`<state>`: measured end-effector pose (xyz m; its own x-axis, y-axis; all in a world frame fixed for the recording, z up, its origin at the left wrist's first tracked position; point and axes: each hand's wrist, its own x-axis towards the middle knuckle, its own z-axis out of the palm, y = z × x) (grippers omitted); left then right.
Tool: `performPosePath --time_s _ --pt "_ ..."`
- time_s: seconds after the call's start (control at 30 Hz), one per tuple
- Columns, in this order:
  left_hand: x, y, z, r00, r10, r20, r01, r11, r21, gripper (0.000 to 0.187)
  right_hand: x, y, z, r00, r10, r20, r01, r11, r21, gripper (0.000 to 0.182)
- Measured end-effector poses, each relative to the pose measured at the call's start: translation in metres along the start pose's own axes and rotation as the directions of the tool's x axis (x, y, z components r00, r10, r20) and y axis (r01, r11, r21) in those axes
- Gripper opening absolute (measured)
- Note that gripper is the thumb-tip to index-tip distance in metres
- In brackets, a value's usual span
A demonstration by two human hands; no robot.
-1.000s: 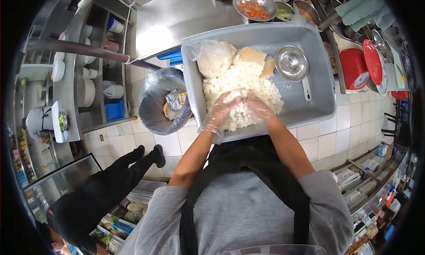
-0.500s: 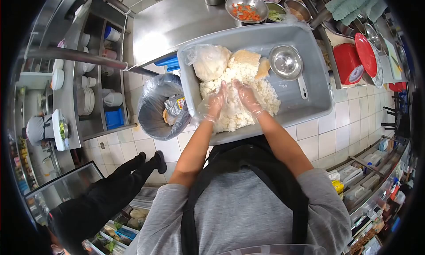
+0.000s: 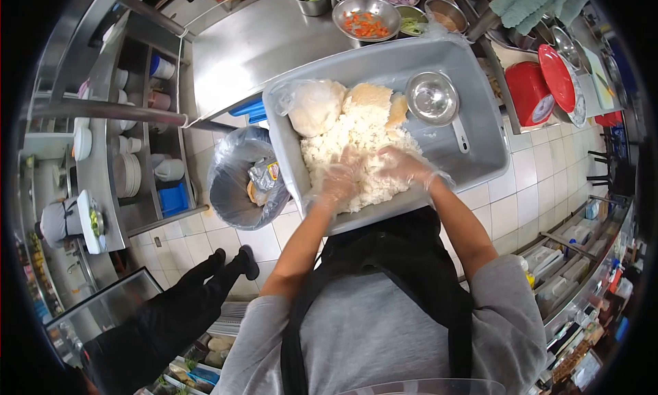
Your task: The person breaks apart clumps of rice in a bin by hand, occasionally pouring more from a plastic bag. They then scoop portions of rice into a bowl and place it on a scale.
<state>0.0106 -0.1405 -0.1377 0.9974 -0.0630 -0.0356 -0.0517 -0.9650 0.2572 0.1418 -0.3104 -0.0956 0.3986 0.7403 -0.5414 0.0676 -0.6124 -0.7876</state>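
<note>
Loose white cooked rice (image 3: 373,139) is heaped in a large grey plastic tub (image 3: 486,145). My left hand (image 3: 340,178), in a clear plastic glove, lies on the near left part of the heap with its fingers apart. Gloved the same way, my right hand (image 3: 406,166) reaches across the right part, fingers stretched out and touching the rice. Behind the heap are a plastic bag of rice (image 3: 314,109) and compact, yellowish rice slabs (image 3: 370,97). A metal bowl-shaped scoop (image 3: 432,100) with a white handle rests on the tub floor at right.
A lined trash bin (image 3: 240,189) stands left of the tub. Beyond it are a steel counter (image 3: 253,38), a bowl of diced carrots (image 3: 366,18) and several other containers. A red scale (image 3: 531,93) sits at right. A person in black (image 3: 157,319) is at lower left.
My hands have moved apart and lowered onto the rice; they were closer together, palms facing, over its middle. The view has shifted slightly.
</note>
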Motion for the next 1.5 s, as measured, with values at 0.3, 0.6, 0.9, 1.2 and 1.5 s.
performPosePath --time_s 0.3,0.6,0.9,1.2,1.5 --pt "-0.025 -0.017 -0.03 0.816 -0.543 0.198 0.507 0.51 -0.695 0.045 0.041 0.045 -0.016 0.908 0.414 -0.056 -0.315 0.767 0.559 0.058" --pt "0.035 0.016 -0.005 0.974 -0.14 0.177 0.218 0.781 -0.586 0.081 0.035 0.046 0.01 0.982 -0.171 0.081 0.123 0.903 0.412 0.054" --pt "0.038 -0.006 -0.041 0.908 -0.296 0.295 0.359 0.193 -0.913 0.051 0.046 0.025 0.053 0.776 -0.419 -0.471 0.29 0.901 -0.323 0.045" --pt "0.024 -0.01 -0.032 0.641 -0.698 0.319 0.767 0.559 -0.316 0.04 0.049 0.054 0.053 0.708 -0.475 -0.523 0.173 0.834 -0.523 0.041" --pt "-0.01 -0.035 -0.01 0.926 -0.356 -0.124 0.195 0.734 -0.651 0.048 0.049 0.023 -0.024 0.878 0.452 -0.159 -0.41 0.88 0.238 0.071"
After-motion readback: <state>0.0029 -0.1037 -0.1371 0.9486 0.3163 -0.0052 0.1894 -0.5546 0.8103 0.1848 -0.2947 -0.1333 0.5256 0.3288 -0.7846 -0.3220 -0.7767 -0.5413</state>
